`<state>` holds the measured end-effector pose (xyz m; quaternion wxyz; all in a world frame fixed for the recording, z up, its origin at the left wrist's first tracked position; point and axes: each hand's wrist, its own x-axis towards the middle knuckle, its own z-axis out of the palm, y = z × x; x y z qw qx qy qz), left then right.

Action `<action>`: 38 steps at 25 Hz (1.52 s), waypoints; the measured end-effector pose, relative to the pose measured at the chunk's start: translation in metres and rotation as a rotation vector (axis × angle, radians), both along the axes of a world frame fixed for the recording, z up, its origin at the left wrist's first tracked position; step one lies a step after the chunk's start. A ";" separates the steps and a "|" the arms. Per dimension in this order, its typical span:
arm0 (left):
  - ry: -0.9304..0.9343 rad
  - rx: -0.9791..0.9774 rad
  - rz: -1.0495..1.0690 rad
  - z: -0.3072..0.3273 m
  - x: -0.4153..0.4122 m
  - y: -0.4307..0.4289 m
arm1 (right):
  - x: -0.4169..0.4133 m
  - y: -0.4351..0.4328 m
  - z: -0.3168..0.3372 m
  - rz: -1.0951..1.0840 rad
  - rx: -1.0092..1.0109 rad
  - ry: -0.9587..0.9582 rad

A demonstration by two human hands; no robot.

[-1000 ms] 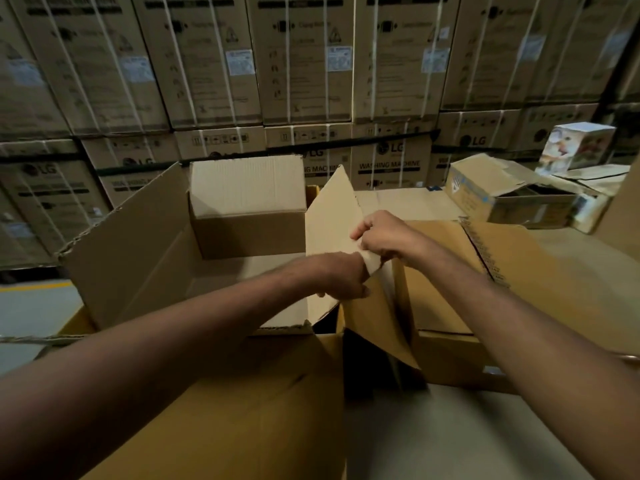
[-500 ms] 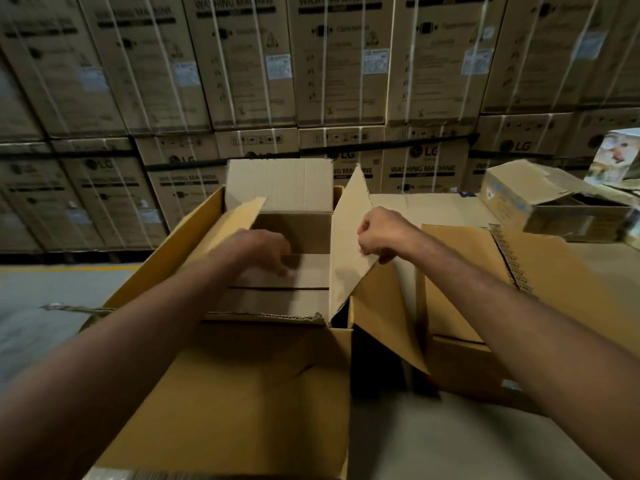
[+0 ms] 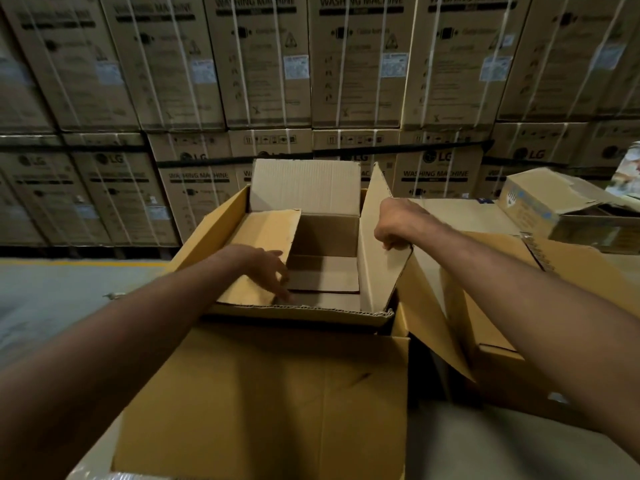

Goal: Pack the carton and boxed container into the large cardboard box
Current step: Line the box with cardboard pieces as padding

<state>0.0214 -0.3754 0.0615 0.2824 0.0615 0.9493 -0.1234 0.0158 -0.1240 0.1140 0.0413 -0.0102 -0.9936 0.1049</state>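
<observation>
1. Curling over the top edge of the right flap [image 3: 377, 258] of the large cardboard box [image 3: 263, 393], the right hand [image 3: 394, 220] gripped that flap and held it upright. Its fingers were mostly hidden behind the knuckles.
2. Far right of the large cardboard box, at the frame's edge, a printed white box [image 3: 631, 171] was cut off and too blurred to read.
3. Right of and beyond the large cardboard box, a carton [image 3: 533, 206] with blue print lay open. Its dark inside could not be made out.
4. The left hand [image 3: 266, 268] reached into the large cardboard box. Its fingers [image 3: 280, 289] were straight and slightly spread at the edge of the folded-in left flap [image 3: 263, 233]. Whether they touched it could not be told.
5. Inside the large cardboard box its own bottom flaps showed. The near left corner lay hidden under the left flap and the forearm.
6. A second open box [image 3: 491, 368] stood just beside its right side, the inside hidden by its own flap.
7. Behind the large cardboard box rose stacked washing machine boxes [image 3: 353, 64].
</observation>
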 end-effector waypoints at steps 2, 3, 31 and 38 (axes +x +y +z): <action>-0.028 -0.138 -0.056 0.006 -0.009 0.007 | 0.001 -0.004 0.000 -0.007 0.022 0.021; -0.024 -0.150 -0.066 0.009 -0.013 0.009 | 0.003 -0.005 0.000 -0.013 0.037 0.027; 0.903 0.302 0.355 0.039 -0.030 -0.156 | -0.026 -0.018 -0.018 -0.180 0.350 0.159; 0.921 0.236 0.376 0.016 -0.040 -0.185 | -0.037 -0.020 -0.026 -0.206 0.444 0.154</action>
